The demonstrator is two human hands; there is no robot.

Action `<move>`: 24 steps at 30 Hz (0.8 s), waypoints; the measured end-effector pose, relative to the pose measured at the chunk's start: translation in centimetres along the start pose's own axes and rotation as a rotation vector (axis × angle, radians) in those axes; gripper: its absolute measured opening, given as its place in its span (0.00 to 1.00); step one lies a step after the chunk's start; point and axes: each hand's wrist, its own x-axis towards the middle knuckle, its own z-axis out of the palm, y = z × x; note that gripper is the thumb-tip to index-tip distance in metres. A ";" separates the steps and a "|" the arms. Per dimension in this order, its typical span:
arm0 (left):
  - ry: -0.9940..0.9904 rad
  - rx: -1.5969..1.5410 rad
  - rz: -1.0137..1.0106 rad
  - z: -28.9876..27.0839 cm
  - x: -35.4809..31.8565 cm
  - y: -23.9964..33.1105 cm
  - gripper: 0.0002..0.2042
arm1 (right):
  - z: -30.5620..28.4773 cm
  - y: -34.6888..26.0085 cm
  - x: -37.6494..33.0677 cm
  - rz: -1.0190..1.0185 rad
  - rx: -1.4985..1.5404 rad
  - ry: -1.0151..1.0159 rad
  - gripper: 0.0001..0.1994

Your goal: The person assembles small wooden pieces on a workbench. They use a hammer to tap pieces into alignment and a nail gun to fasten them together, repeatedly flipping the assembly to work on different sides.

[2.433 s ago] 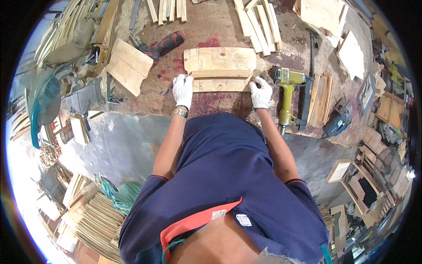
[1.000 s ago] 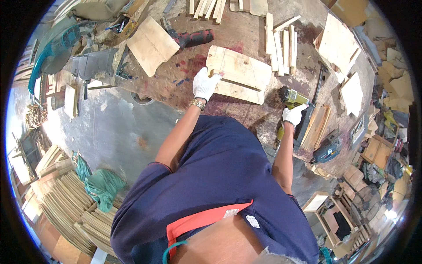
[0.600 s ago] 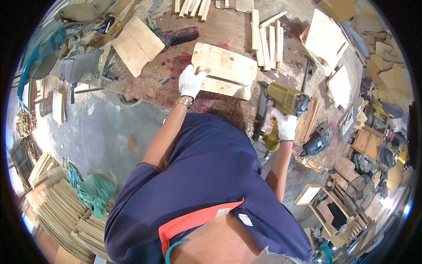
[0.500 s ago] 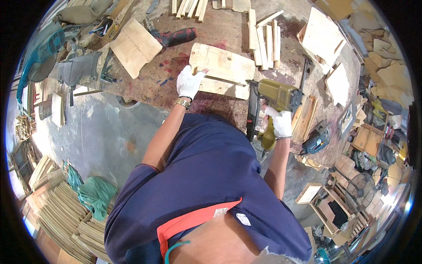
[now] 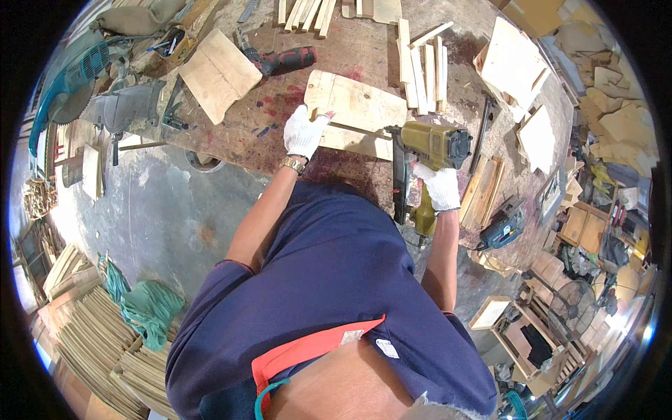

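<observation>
The gloved left hand (image 5: 306, 131) has its fingers gripping the knotty wooden panel (image 5: 360, 101) at 8 o'clock; this lies on the workbench (image 5: 343, 43), 12 o'clock from the navy shirt (image 5: 329, 269). The gloved right hand (image 5: 441, 187) grips the pneumatic nail gun (image 5: 428, 142), nose at the panel's 4 o'clock.

I'm seeing a saw (image 5: 52, 94) and drill (image 5: 290, 61).
Cloth (image 5: 152, 308) is lying by strips (image 5: 101, 336); a fan (image 5: 570, 301) is showing right.

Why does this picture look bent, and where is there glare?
Head view throughout: the fisheye lens curves the workbench's outline toward the rim, leaving black corners; glare whitens the left side and flares beside the fan; the nail gun looks fairly clear.
</observation>
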 end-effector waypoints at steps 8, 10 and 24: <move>0.004 -0.010 0.010 -0.2 -0.2 0.4 0.29 | 3.1 -2.8 0.1 0.053 0.009 -0.072 0.13; -0.004 0.009 0.014 -0.1 -0.2 0.4 0.29 | 3.4 -3.3 0.0 0.026 -0.031 -0.059 0.12; 0.050 0.197 0.282 -0.5 -0.3 -0.8 0.20 | 7.2 -6.8 0.9 -0.073 -0.006 -0.252 0.17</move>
